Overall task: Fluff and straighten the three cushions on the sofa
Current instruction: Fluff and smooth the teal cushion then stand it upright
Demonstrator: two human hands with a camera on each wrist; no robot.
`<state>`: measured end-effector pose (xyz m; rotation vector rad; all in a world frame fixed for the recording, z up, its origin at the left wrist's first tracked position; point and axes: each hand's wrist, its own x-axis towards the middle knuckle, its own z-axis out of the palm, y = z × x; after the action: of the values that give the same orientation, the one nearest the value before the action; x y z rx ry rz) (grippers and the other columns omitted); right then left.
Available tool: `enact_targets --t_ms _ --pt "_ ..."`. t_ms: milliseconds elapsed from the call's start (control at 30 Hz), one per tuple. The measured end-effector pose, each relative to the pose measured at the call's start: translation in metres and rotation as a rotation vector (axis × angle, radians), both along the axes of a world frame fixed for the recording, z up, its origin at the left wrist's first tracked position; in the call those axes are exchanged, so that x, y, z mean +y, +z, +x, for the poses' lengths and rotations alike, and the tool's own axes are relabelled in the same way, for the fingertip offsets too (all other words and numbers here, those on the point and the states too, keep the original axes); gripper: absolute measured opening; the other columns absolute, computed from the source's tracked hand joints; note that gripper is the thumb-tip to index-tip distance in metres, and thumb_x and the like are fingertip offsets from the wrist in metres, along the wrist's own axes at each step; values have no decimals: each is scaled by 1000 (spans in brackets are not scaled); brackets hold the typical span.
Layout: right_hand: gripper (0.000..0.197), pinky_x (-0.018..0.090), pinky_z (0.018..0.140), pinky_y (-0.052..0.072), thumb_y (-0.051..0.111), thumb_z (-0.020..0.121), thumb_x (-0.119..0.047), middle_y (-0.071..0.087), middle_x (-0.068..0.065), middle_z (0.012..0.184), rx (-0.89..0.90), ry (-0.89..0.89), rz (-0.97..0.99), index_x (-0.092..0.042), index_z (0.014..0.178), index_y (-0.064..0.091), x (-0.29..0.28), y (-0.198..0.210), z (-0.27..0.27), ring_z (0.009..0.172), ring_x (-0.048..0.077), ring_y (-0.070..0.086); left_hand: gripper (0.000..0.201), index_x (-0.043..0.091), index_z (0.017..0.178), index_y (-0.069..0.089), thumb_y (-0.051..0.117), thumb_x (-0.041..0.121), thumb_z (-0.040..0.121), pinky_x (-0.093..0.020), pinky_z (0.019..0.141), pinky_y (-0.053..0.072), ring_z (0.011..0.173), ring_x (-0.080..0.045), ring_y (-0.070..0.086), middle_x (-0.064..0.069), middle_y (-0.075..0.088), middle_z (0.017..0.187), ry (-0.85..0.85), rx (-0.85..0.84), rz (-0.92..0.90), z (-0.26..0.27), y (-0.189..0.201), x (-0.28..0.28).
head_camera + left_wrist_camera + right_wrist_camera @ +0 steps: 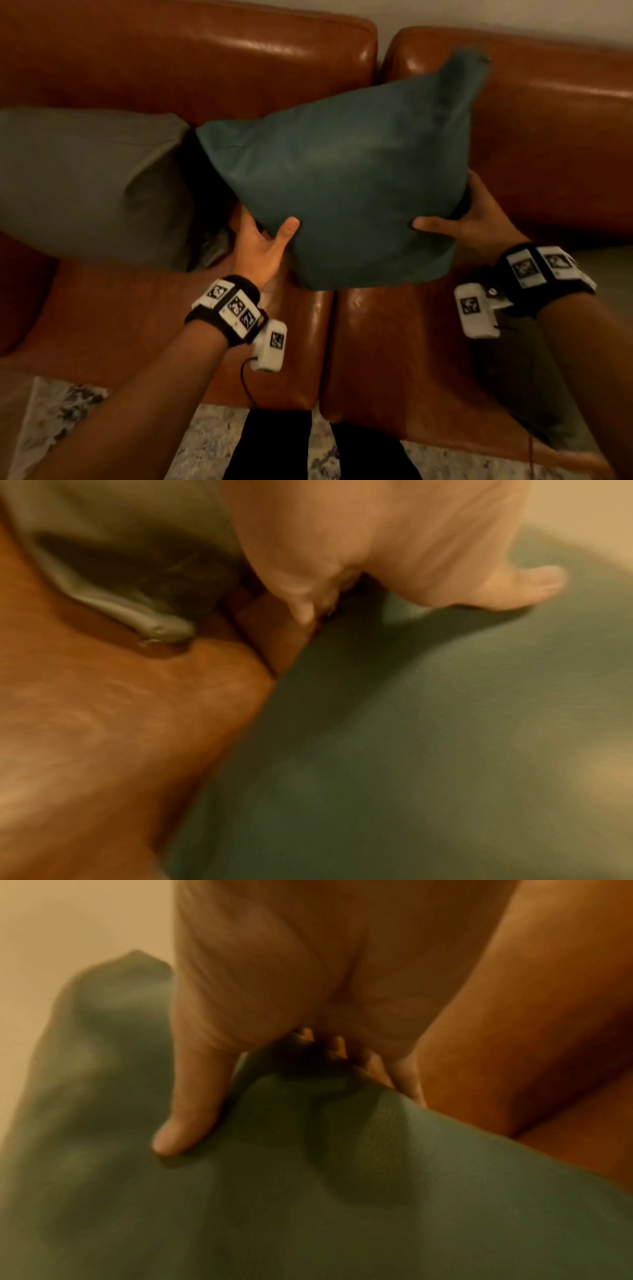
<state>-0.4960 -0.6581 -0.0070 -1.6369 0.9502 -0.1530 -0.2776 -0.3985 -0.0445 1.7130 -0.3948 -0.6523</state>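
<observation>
A teal cushion (346, 178) is tilted over the seam between the two seats of the brown leather sofa (191, 58), one corner pointing up to the right. My left hand (267, 236) grips its lower left edge, thumb on the front and fingers hidden behind. My right hand (459, 219) grips its lower right edge the same way. The left wrist view shows the thumb (534, 588) pressed into the teal cushion (411, 750); the right wrist view shows my right thumb (185, 1123) denting the teal cushion (308, 1204). A grey-green cushion (89, 185) leans on the left backrest. A third, olive-grey cushion (510, 383) lies on the right seat, partly under my forearm.
The left seat (130, 318) in front of the grey-green cushion is bare leather. The right backrest (555, 137) stands behind the teal cushion. A patterned rug (68, 421) and my dark trouser legs (281, 445) are at the sofa's front edge.
</observation>
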Motion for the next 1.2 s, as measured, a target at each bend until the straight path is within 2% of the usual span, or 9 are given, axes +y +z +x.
enact_targets --t_ms 67,133,267,400,533,733,933,1100,1200 --pt "105 19 93 56 94 59 -26 62 -15 136 -63 -115 43 -21 150 43 8 1 -15 122 -3 63 77 11 156 26 71 8 94 -12 108 40 129 19 48 14 47 147 -19 -116 -19 -2 25 -2" --pt "89 14 85 56 88 62 -20 66 -17 126 -105 -201 116 -21 142 50 15 -3 -26 112 -6 66 89 28 161 23 78 36 91 -23 119 35 140 14 39 23 40 156 -63 -257 -13 8 46 -8" --pt "77 17 93 56 85 74 -16 66 -10 129 -65 -216 172 -15 143 52 35 -18 -28 109 -10 66 96 32 161 24 80 49 85 -18 120 29 145 10 32 17 32 164 -156 -342 69 41 48 -32" --pt "124 42 111 49 98 59 -17 52 -9 148 -24 -229 107 -21 159 26 52 -34 -26 130 -4 56 120 25 163 14 85 61 73 -44 127 26 155 -11 25 1 23 170 -294 -281 123 64 -2 -15" --pt "166 41 130 2 92 52 -70 -16 19 171 149 -199 -551 -5 162 -13 49 -10 -45 160 26 -11 155 35 163 -9 92 71 52 -42 130 17 158 -4 7 9 2 173 -371 -156 284 76 -38 15" --pt "151 64 122 -9 69 56 -90 2 23 171 432 372 -1101 -8 165 5 13 48 6 159 41 -2 153 29 165 -1 97 60 52 -30 127 23 153 3 21 21 20 166 -479 -117 254 72 -57 3" --pt "147 52 129 3 62 51 -96 40 14 163 506 525 -936 -13 164 15 -20 65 28 148 32 42 119 29 152 38 95 60 53 -42 119 39 138 -8 47 12 49 151 -334 -232 286 50 -22 -4" --pt "133 32 116 35 98 46 -60 45 -17 149 250 155 -575 -26 158 33 -13 74 -12 135 5 44 117 17 155 43 86 73 62 -45 116 38 135 -21 50 -4 56 147 -345 -748 235 60 59 -25" --pt "133 29 103 41 101 49 -40 48 -10 152 242 -98 -338 -30 159 28 1 43 -33 133 8 45 119 18 160 36 73 84 68 -44 119 27 138 -27 46 -5 49 155 -466 -1078 227 76 105 -57"
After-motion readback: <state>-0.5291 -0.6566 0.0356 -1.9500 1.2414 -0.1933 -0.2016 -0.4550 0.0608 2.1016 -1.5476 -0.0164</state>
